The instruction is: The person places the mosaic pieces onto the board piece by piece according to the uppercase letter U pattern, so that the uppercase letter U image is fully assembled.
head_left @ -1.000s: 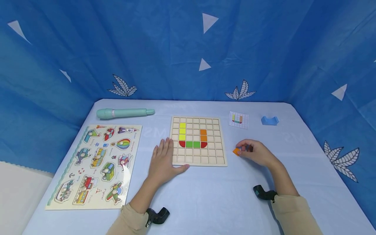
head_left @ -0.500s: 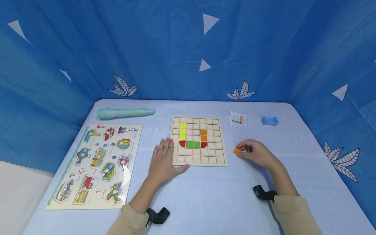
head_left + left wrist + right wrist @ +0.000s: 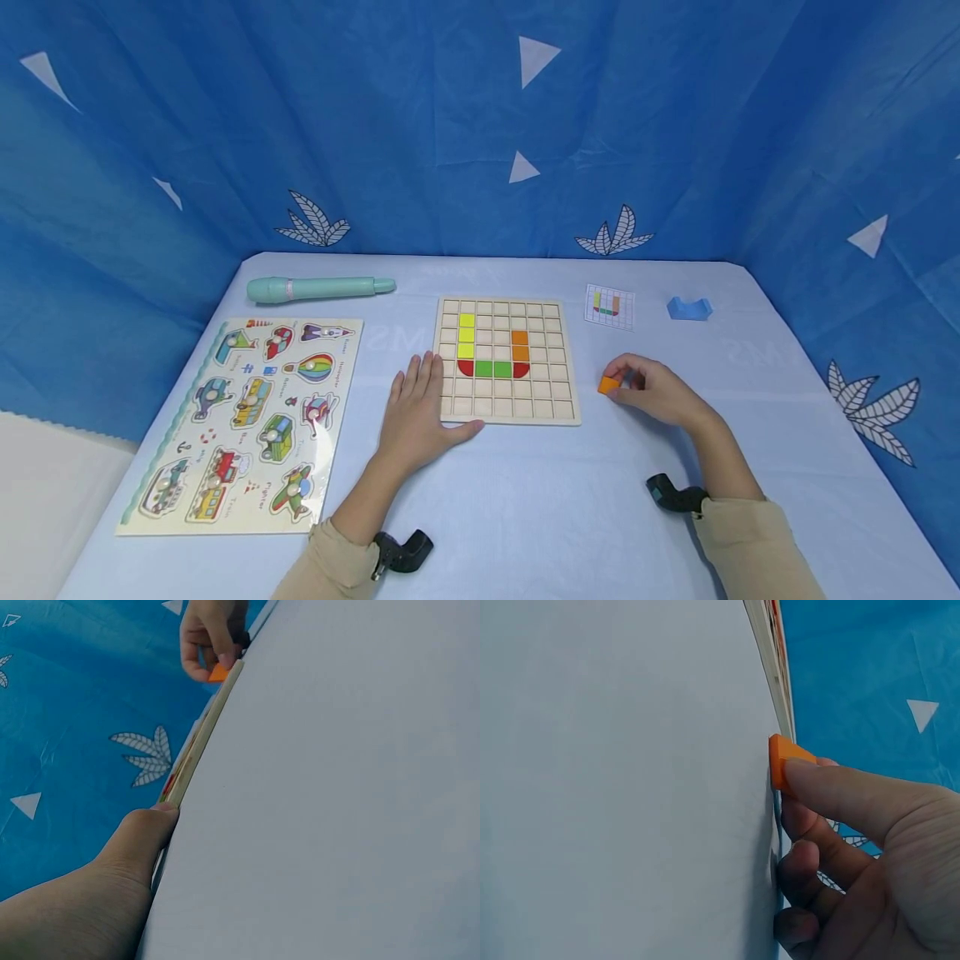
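My left hand [image 3: 416, 417] lies flat with straight fingers along the left side of a wooden grid board [image 3: 543, 390], its thumb at the front edge. On the board, a yellow column [image 3: 466, 335], two rounded red pieces [image 3: 521, 368], a green strip [image 3: 492, 368] and orange squares [image 3: 520, 344] form a U. Right of the board, my right hand [image 3: 656, 389] pinches a small orange block [image 3: 608, 385] between thumb and fingers. The right wrist view shows the thumb lying over that block [image 3: 778, 761], the other fingers curled beneath.
A pattern card [image 3: 627, 318] with a similar U lies behind my right hand, a blue notched block [image 3: 688, 309] beside it. On the left are a picture puzzle board [image 3: 251, 458] and a mint-green microphone-shaped object [image 3: 322, 288]. Blue curtains [image 3: 435, 125] surround the table.
The orange block has turned slightly in my right fingers and shifted a little to the right, showing more of its face. My left hand and the board stay put.
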A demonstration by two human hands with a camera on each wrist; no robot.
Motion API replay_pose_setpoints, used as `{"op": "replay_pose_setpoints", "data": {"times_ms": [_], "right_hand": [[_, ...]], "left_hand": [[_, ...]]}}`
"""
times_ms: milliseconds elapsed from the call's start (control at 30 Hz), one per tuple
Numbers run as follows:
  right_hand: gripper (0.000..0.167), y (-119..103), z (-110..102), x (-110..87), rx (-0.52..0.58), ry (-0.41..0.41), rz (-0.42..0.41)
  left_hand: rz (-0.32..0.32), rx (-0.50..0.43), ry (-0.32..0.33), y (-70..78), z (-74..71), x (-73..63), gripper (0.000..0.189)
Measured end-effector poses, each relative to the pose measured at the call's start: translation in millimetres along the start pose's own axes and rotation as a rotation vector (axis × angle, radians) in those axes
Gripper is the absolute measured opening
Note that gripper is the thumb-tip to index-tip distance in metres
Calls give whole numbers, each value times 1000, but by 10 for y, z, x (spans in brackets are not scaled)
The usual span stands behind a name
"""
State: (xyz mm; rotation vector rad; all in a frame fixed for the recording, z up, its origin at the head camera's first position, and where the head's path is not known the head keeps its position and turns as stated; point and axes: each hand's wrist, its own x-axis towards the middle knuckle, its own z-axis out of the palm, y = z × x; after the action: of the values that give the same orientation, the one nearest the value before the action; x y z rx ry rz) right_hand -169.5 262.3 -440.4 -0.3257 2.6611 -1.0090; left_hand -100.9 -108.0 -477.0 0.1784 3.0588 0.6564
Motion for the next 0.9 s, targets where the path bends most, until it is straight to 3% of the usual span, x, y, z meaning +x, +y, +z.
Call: {"op": "replay_pose_setpoints", "data": {"times_ms": [467, 700, 900], "right_hand": [[21, -163, -100, 248, 90, -3, -32], [21, -281, -90, 479, 112, 15, -67], [20, -404, -48, 678, 128, 28, -38]], "left_hand": [[-1, -18, -1, 11, -12, -10, 123], [-1, -16, 0, 3, -6, -10, 123], [-6, -8, -4, -1, 0, -8, 122]]}}
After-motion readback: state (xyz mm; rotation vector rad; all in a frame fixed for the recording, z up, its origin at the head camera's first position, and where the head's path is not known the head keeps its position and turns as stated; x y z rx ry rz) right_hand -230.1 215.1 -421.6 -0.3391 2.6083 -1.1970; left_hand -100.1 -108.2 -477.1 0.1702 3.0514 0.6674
